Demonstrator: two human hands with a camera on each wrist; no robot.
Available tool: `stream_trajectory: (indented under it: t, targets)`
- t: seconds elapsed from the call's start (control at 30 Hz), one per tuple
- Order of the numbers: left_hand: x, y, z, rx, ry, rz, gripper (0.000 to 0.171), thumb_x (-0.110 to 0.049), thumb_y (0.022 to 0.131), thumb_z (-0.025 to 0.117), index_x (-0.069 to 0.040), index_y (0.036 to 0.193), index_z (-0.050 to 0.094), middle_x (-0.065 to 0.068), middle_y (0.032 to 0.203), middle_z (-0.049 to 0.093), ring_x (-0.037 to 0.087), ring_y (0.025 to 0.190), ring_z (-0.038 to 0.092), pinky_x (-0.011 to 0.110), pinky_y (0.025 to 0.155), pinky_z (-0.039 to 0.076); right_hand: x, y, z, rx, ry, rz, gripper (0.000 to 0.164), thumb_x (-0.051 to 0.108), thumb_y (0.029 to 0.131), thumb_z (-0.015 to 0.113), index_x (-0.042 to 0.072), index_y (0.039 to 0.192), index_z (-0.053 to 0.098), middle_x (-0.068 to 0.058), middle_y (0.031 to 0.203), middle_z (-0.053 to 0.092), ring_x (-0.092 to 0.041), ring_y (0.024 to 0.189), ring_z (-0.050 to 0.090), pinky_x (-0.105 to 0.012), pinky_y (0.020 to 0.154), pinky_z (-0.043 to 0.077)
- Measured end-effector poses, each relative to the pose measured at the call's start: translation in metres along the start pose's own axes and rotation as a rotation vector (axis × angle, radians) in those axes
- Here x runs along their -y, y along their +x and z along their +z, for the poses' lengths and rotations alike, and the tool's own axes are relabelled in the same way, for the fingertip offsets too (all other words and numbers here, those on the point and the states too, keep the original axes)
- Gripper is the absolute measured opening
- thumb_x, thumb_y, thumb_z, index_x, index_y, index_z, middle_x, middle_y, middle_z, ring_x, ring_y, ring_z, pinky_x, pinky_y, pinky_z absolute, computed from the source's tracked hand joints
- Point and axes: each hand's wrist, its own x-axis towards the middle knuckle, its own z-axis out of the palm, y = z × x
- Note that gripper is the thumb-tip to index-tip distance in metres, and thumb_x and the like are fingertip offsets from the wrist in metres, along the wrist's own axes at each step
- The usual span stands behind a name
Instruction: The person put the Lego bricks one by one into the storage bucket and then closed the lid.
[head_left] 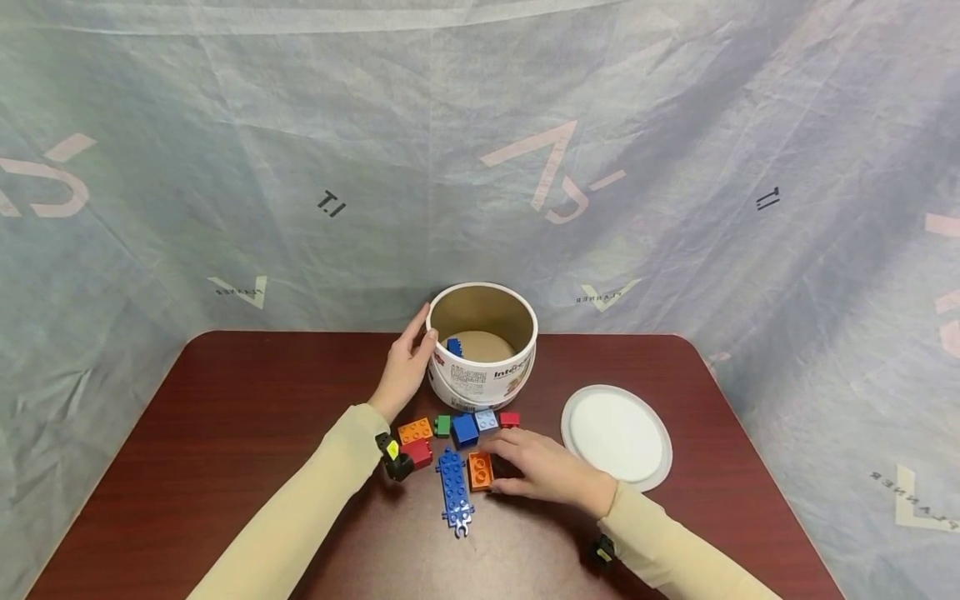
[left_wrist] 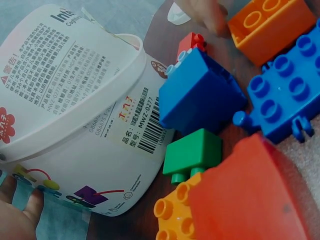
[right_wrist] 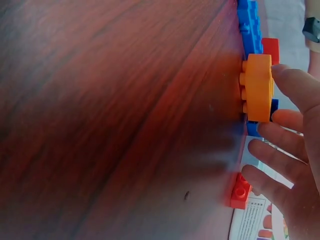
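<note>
In the head view, my left hand [head_left: 403,371] touches the left side of a white bucket [head_left: 480,392], thumb near its rim. A blue piece [head_left: 454,346] lies inside the bucket. My right hand [head_left: 543,468] is beside an upturned orange brick [head_left: 481,472], hollow side up. Its thumb and index fingertip are right at the brick's edges, fingers loosely spread in the right wrist view. Left of that brick lies a long blue base piece [head_left: 453,487]. Near the bucket are a blue brick [head_left: 465,431], a light blue brick [head_left: 486,419] and a small red brick [head_left: 510,420].
A white round lid [head_left: 617,435] lies right of the bucket. Under the left forearm are another orange brick [head_left: 415,431], a green brick [head_left: 442,426] and a larger red brick [head_left: 417,453]. Behind the dark red table [head_left: 247,433] hangs a grey cloth [head_left: 375,167].
</note>
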Motion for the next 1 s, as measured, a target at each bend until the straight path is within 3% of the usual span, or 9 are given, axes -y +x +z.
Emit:
stream_trajectory:
  t: [0.23, 0.53, 1.0]
  targets:
    - [-0.0030, -0.0012, 0.0001, -0.001, 0.009, -0.015, 0.059, -0.029, 0.111, 0.053, -0.025, 0.166, 0.031, 0.003, 0.170, 0.031, 0.027, 0.151, 0.039, 0.048, 0.118, 0.039, 0.0004, 0.0018, 0.0019, 0.008, -0.017, 0.000, 0.045, 0.031, 0.095, 0.078, 0.006, 0.130, 0.067, -0.007, 0.129, 0.068, -0.018, 0.122, 0.063, -0.036, 0.105, 0.053]
    - [-0.0030, -0.0005, -0.0005, 0.005, -0.005, -0.012, 0.060, -0.027, 0.111, 0.052, -0.022, 0.166, 0.030, 0.004, 0.170, 0.030, 0.029, 0.148, 0.043, 0.049, 0.117, 0.040, -0.0013, 0.0019, 0.0041, 0.020, -0.040, 0.000, 0.047, 0.033, 0.094, 0.078, 0.007, 0.131, 0.067, -0.005, 0.128, 0.068, -0.018, 0.121, 0.063, -0.035, 0.104, 0.053]
    - [-0.0044, 0.0004, 0.0012, 0.014, -0.053, -0.016, 0.060, -0.024, 0.112, 0.051, -0.022, 0.167, 0.027, 0.004, 0.171, 0.027, 0.032, 0.152, 0.036, 0.050, 0.119, 0.038, -0.0035, 0.0024, 0.0042, 0.036, -0.040, 0.003, 0.049, 0.034, 0.095, 0.078, 0.004, 0.132, 0.066, -0.008, 0.129, 0.068, -0.021, 0.121, 0.063, -0.037, 0.105, 0.053]
